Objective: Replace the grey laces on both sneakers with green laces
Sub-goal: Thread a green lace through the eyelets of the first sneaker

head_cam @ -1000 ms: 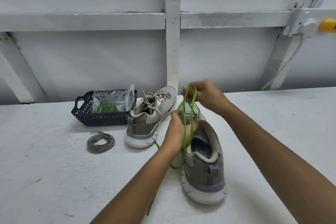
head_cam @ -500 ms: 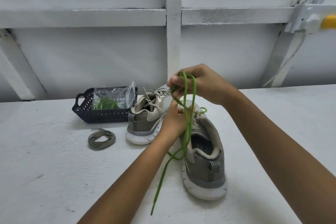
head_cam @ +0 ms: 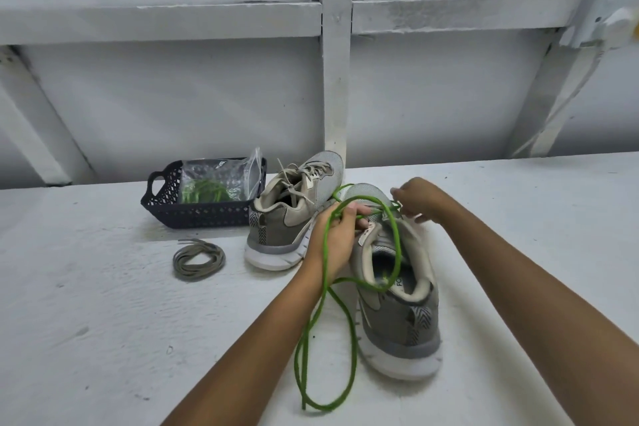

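Green lace [head_cam: 398, 245]: caught at the toe-end eyelets of near sneaker [head_cam: 397, 322], slack looped over its opening and down onto table [head_cam: 103, 322].
Left hand [head_cam: 337, 235]: curled round the lace beside the tongue, likely gathering slack.
Right hand [head_cam: 420, 199]: fingertips pinching the lace at the toe eyelets, probably feeding it.
Far sneaker [head_cam: 294, 214]: just beside, grey-laced, not yet done.
Grey lace [head_cam: 198, 259]: removed one, coiled on table near basket [head_cam: 193, 214] holding a bag [head_cam: 221, 180].
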A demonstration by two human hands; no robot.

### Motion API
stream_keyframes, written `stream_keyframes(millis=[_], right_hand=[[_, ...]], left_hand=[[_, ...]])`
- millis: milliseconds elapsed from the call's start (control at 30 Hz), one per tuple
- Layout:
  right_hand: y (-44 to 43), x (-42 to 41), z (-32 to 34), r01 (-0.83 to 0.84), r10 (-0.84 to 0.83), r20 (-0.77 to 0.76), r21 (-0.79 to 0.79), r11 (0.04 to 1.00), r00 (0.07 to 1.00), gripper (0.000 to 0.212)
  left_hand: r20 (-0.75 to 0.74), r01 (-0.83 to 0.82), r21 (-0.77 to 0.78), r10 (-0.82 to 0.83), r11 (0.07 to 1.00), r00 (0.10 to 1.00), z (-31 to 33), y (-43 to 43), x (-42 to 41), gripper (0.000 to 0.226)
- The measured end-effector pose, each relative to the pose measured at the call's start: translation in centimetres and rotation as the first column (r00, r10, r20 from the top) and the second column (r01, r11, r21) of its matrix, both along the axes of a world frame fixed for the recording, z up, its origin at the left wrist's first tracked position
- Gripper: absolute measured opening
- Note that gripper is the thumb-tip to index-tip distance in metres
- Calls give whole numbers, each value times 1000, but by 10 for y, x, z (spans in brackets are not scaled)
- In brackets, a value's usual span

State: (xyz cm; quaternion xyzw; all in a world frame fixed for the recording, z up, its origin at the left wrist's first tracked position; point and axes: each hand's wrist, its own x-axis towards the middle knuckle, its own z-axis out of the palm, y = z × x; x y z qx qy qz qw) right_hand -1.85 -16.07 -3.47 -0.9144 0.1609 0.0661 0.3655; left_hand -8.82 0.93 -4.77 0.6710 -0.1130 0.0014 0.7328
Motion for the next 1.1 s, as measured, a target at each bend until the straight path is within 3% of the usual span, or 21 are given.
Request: stream_keyframes(millis=[100, 233, 367, 467, 567, 700, 833, 967, 1100], right_hand=[[3, 7, -13, 48, -48, 43, 3, 999, 998, 19], [10, 11, -7, 80, -145, 246, 256, 963, 958, 28], [29, -4, 28, -236, 72, 476, 295, 926, 876, 38], [32, -26, 43, -448, 373, 441, 75, 891, 816, 38], [26, -44, 41, -564, 607, 182, -239, 790, 774, 31], [25, -51, 36, -519, 585, 199, -302, 800, 786, 29], [34, -52, 35, -363, 546, 253, -520, 773, 799, 24], [33, -55, 34, -276, 489, 323, -526, 805, 810, 20], [31, -62, 34, -207, 471, 412, -540, 816, 780, 17]], left_hand=[[-4, 14, 28, -14, 1000, 1000, 1, 2, 1, 34], [-7, 29, 50, -29, 998, 1000, 2, 4, 0, 35], [-9, 6, 85, -6, 996, 1000, 3, 4, 0, 31], [5, -9, 63, 9, 998, 1000, 7, 6, -1, 25], [42, -34, 49, 32, 998, 999, 13, 10, -3, 22], [113, -49, 83, 39, 995, 993, 21, 10, -4, 25], [158, -65, 147, 41, 987, 987, 21, 6, -7, 26], [159, -68, 159, 42, 985, 986, 12, 0, -13, 18], [46, -49, 213, 40, 976, 998, 0, -10, -16, 59]])
